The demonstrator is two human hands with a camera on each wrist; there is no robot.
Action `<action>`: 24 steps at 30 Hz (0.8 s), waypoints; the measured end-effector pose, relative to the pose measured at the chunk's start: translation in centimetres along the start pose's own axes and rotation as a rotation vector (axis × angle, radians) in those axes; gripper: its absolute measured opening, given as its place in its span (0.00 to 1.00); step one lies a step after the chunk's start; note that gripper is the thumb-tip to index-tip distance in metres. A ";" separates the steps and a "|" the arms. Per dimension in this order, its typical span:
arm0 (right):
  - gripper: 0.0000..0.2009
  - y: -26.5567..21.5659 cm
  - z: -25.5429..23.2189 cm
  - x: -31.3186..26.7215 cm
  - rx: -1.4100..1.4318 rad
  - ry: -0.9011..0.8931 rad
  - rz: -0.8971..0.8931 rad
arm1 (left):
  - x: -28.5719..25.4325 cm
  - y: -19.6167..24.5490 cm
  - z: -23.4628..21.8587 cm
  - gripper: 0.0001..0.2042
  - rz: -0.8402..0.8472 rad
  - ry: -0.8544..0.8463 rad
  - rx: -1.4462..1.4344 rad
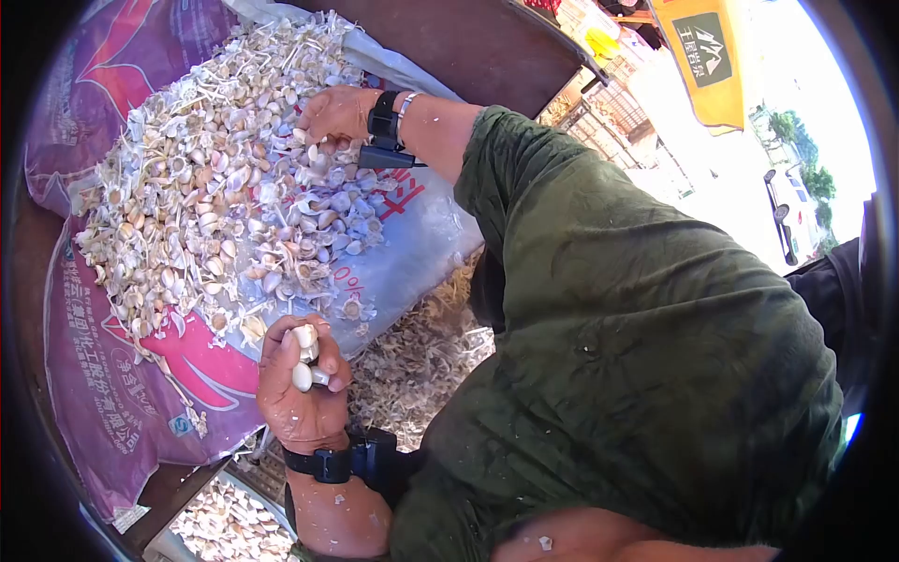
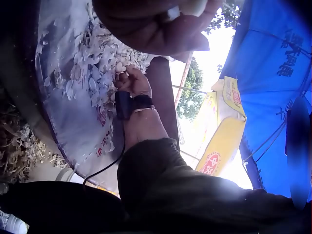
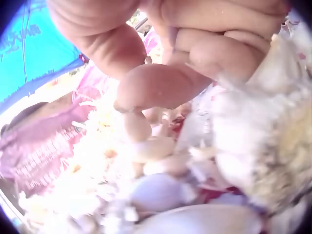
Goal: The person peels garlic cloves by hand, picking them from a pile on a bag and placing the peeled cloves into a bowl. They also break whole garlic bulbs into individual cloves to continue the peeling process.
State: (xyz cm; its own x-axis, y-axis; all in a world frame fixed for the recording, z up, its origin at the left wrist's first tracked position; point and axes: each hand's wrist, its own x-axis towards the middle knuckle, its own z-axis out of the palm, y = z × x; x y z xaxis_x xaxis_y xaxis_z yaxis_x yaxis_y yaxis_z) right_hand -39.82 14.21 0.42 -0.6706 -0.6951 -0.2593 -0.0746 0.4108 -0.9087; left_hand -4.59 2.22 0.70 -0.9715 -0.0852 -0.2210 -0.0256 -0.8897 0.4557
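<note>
Left hand [image 1: 302,398], fingers curled, holds a few peeled cloves [image 1: 302,377] just beside the lower edge of the garlic heap [image 1: 206,201], which spreads over a purple bag [image 1: 103,375] and a pale bag [image 1: 426,225]. Right hand [image 1: 339,112] is at the heap's upper right, fingers bent down to it; I cannot tell whether it pinches anything. Further right come dry husks [image 1: 426,365], a green shirt [image 1: 646,365], a yellow banner [image 1: 716,105] and a car [image 1: 794,214].

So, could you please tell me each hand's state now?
Left hand: closed, holding peeled garlic cloves.
Right hand: curled at the garlic pile; grip cannot be told.
</note>
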 end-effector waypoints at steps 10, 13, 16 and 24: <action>0.14 -4.5 9.8 -12.7 0.139 -0.418 -0.221 | 1.3 -1.4 0.9 0.14 -0.067 0.290 0.099; 0.12 -3.3 14.1 -16.3 -0.374 -0.324 -0.648 | 0.4 -2.1 1.7 0.15 -0.052 0.336 0.086; 0.09 -4.6 14.8 -19.5 -0.297 -0.305 -0.764 | -0.3 -2.7 -0.1 0.14 -0.091 0.251 0.029; 0.08 -1.3 6.5 -11.7 -0.823 0.099 -0.598 | -1.4 -1.6 -2.2 0.14 -0.046 -0.072 -0.080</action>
State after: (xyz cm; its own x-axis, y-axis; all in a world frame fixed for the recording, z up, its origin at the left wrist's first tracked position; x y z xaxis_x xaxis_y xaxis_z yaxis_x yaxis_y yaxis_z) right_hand -27.07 17.94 2.52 -0.4126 -0.8826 0.2252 -0.8760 0.3168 -0.3636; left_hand -2.70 2.76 -1.61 -0.9843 -0.0135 -0.1762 -0.0545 -0.9253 0.3752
